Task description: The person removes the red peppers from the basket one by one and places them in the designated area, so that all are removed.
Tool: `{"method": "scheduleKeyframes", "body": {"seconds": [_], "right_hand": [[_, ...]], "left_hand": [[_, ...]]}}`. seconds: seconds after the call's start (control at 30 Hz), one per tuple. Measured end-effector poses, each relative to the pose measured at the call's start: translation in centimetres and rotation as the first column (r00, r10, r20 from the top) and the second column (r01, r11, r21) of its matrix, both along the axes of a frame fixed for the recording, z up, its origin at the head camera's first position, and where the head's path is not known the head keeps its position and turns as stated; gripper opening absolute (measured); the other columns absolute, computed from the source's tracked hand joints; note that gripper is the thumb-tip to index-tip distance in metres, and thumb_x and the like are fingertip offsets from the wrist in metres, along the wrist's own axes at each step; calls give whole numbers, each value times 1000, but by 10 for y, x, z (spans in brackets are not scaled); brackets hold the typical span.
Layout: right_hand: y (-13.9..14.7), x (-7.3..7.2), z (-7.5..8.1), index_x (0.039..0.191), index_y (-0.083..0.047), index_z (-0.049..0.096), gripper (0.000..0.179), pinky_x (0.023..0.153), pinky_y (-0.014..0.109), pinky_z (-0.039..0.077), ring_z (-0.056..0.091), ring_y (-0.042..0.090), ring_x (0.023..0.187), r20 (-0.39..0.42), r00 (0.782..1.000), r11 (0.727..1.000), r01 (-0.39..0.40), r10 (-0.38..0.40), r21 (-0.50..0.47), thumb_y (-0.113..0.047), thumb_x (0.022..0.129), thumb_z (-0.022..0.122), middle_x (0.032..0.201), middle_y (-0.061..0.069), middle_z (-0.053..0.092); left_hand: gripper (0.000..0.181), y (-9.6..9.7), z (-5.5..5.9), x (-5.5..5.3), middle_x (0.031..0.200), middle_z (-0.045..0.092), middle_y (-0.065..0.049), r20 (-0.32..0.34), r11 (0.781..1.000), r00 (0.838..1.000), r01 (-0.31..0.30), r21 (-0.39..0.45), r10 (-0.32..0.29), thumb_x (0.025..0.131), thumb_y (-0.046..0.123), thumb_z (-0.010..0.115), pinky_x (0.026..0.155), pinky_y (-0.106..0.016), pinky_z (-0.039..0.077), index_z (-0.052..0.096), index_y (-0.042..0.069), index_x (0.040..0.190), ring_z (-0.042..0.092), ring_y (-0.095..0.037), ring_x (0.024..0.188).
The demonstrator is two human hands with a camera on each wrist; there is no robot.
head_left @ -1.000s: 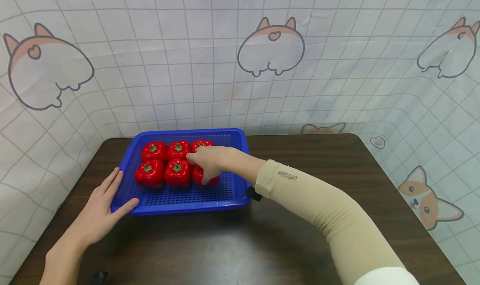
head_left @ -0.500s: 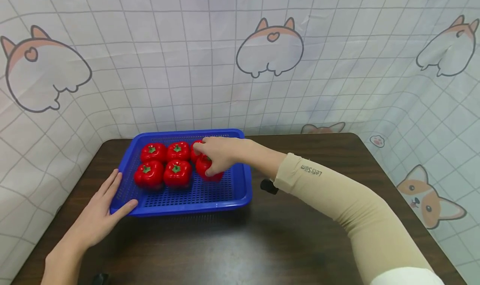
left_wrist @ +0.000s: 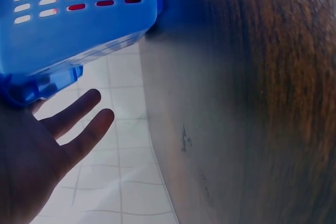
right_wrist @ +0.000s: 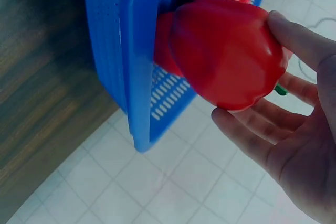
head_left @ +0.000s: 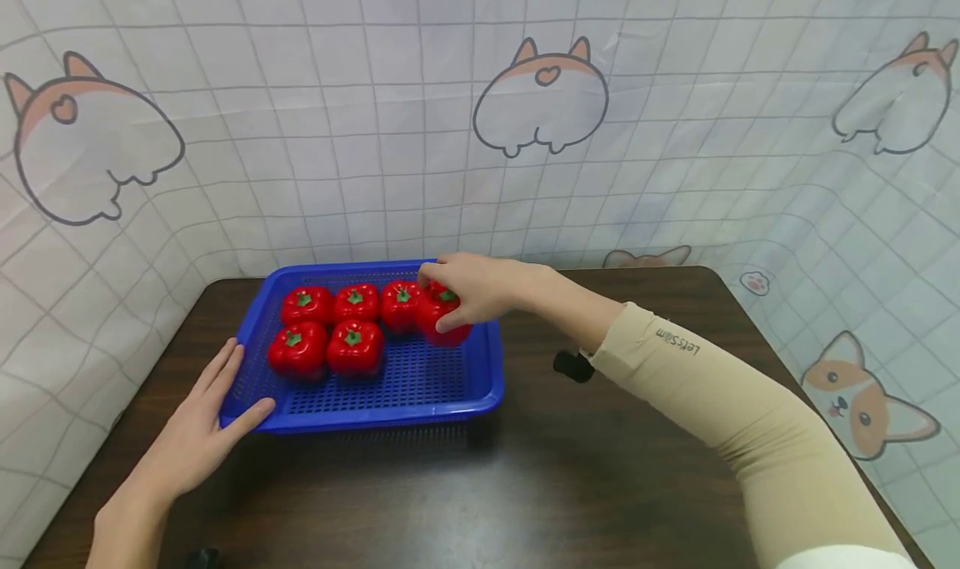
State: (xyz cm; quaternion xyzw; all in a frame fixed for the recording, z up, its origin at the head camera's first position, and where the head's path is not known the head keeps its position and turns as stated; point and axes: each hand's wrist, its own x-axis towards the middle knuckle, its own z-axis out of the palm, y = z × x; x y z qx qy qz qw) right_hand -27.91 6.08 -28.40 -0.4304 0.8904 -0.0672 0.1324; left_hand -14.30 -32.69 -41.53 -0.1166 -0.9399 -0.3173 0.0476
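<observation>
My right hand [head_left: 480, 287] grips a red bell pepper [right_wrist: 226, 53] between thumb and fingers, over the right part of a blue plastic basket [head_left: 442, 411]. The pepper's green stem shows past my fingers in the right wrist view. Several other red bell peppers stand in the basket in two rows, one [head_left: 356, 348] at the front and one [head_left: 400, 305] at the back, just left of the held one. My left hand [head_left: 191, 436] rests at the basket's left front corner with its fingers straight. In the left wrist view the hand [left_wrist: 58, 135] lies beside the basket's slotted wall [left_wrist: 79, 30].
The basket stands on a dark wood-grain table [head_left: 450, 502]. Behind the table hangs a white gridded cloth [head_left: 360, 136] with corgi drawings. A small black object [head_left: 573, 366] shows by the right forearm, and another dark object [head_left: 202, 558] by the left wrist.
My right hand has lifted the front-row bell pepper from its spot and carried it right and toward the back. The left hand has stayed in place on the basket.
</observation>
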Motion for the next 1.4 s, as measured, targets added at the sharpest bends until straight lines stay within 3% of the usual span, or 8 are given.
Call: {"method": "scheduleKeyframes", "body": {"seconds": [0.37,0.73,1.07,1.4], "right_hand": [[48,-1,17,135,-10,55,52,90,34,54,57,19,113,8,997,986,76,-76,-151,-27,92,79,124,4,61],[102,-6,18,133,-7,57,52,92,41,55,60,24,113,1,984,947,173,-180,-270,-21,89,82,125,8,64],[127,-17,-4,130,-3,61,51,89,44,56,61,27,109,-16,982,947,176,-187,-268,-18,87,84,121,9,66],[131,-30,-37,130,-3,62,50,91,46,56,61,28,110,46,980,940,199,-194,-278,-12,86,84,122,11,66]], "left_hand": [[85,2,0,-3,172,1,-7,1,1000,1000,4,18,-4,102,38,62,108,-79,18,11,11,166,12,-52,150],[85,3,0,-4,172,2,-9,-5,1000,1000,-4,28,4,102,36,63,109,-78,17,13,9,165,13,-52,150],[85,2,-1,-4,172,3,-8,-8,998,1000,-4,60,4,101,34,64,108,-79,16,14,9,165,13,-52,150],[85,1,-4,-1,172,3,-7,-30,996,999,-9,86,12,101,32,65,110,-78,13,15,8,165,11,-51,151]]}}
